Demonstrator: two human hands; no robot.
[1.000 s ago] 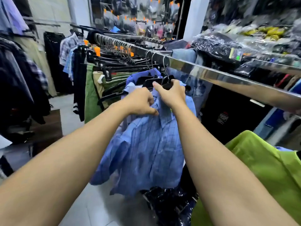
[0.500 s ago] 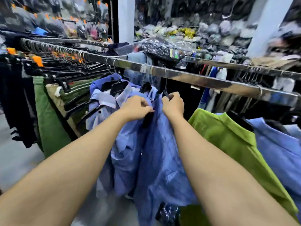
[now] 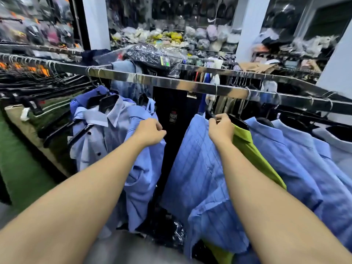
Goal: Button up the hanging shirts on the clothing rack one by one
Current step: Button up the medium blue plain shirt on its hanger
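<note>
- Two blue shirts are parted in front of me: my right hand (image 3: 221,128) has its fingers curled round the top edge of the checked blue shirt (image 3: 198,168) near its hanger, just under the rail (image 3: 190,86).
- My left hand (image 3: 150,131) has its fingers clenched on the shoulder of the plain blue shirt (image 3: 141,168) on the left side of the gap, holding that group aside.
- Between the two hands a dark garment (image 3: 173,115) on the far side of the rack shows through.
- I judge the step in hand to be pulling the checked shirt clear of its neighbours; I cannot tell from here whether its front is open or fastened.
- Next I would need to turn its front toward me, find the two front edges and start at the top button.
- Touching it on the right hangs a green shirt (image 3: 249,147), then more blue shirts (image 3: 297,161); a pale grey shirt (image 3: 95,134) with dark buttons hangs far left.
</note>
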